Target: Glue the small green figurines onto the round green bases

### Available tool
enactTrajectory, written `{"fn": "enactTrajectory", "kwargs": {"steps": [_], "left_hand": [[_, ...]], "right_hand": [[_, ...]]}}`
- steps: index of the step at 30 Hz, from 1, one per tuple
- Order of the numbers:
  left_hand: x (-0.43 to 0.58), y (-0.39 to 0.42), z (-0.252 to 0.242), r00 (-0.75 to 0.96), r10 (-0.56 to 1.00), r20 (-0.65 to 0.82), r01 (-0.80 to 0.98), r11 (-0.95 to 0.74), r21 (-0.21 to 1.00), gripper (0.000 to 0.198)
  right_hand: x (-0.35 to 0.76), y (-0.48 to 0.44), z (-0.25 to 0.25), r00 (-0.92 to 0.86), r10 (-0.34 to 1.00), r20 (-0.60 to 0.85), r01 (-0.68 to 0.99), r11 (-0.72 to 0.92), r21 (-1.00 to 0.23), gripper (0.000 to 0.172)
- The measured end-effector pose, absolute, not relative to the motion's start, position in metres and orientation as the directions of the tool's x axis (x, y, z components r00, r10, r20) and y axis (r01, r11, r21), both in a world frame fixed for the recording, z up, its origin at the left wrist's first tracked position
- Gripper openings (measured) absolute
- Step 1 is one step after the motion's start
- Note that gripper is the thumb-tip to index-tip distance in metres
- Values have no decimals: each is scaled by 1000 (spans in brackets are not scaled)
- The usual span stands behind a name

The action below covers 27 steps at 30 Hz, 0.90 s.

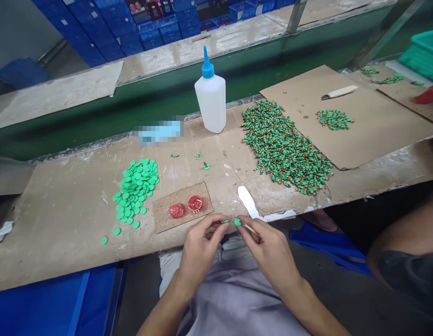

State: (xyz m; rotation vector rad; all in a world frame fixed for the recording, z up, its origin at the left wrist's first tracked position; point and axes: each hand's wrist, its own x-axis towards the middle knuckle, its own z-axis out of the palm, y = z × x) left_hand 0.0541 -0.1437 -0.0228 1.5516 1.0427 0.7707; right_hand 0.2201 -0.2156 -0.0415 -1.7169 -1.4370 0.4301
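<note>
Pinched in the fingers of my left hand point(201, 242) is a small green-and-dark figurine point(225, 221). My right hand point(270, 249) grips a green disc point(237, 221) between thumb and finger. A thin, pale-handled tool point(250, 228) also lies in that hand; its kind is partly hidden. The two pieces are close together at the table's front edge. Just beyond my hands, a brown board point(163, 221) carries two small red cups point(195, 203). A loose pile of green discs point(137, 184) lies to the left, and a large heap of small green figurines point(282, 147) to the right.
A white bottle with a blue nozzle point(211, 100) stands at the back. On the right, a cardboard sheet point(370, 126) bears a pale-handled knife point(338, 93) and a smaller figurine pile point(333, 119). Another person's arm point(405, 228) is at the right, near a green basket point(422, 56).
</note>
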Motion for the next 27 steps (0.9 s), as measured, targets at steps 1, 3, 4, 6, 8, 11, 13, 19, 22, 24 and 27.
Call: {"fn": "enactTrajectory", "kwargs": {"steps": [1, 3, 4, 6, 8, 11, 13, 19, 22, 24, 27], "left_hand": [[54, -144, -24, 404, 914, -42, 225, -55, 973, 10], [54, -146, -25, 394, 918, -36, 222, -57, 973, 9], [54, -147, -25, 391, 920, -33, 220, -58, 974, 9], [54, -148, -25, 391, 920, -26, 205, -60, 977, 8], [54, -150, -25, 395, 919, -18, 171, -54, 984, 9], [53, -153, -22, 378, 926, -18, 97, -20, 995, 11], [52, -156, -19, 348, 937, -18, 60, -3, 998, 10], [53, -164, -10, 225, 970, 91, 61, -108, 992, 5], [50, -166, -10, 215, 956, 201, 97, -225, 970, 16], [46, -167, -11, 211, 944, 254, 122, -283, 951, 21], [42, -168, -11, 211, 938, 276, 151, -311, 938, 25]], "right_hand": [[219, -215, -42, 291, 926, 241, 628, 5, -778, 17], [218, -214, -42, 307, 922, 234, 602, 2, -798, 12], [217, -213, -42, 315, 920, 234, 593, 2, -805, 9], [215, -212, -42, 323, 915, 241, 588, 5, -809, 6], [214, -211, -40, 331, 914, 235, 556, 12, -831, 8], [212, -210, -34, 338, 937, 89, 377, -48, -925, 8], [211, -210, -27, 327, 945, -31, 239, -115, -964, 11], [201, -208, -6, 339, 934, -117, 176, -185, -967, 17], [196, -207, 1, 332, 939, -90, 200, -163, -966, 15], [194, -206, 4, 332, 942, -54, 211, -130, -969, 13], [191, -206, 4, 338, 941, 21, 243, -66, -968, 11]]}}
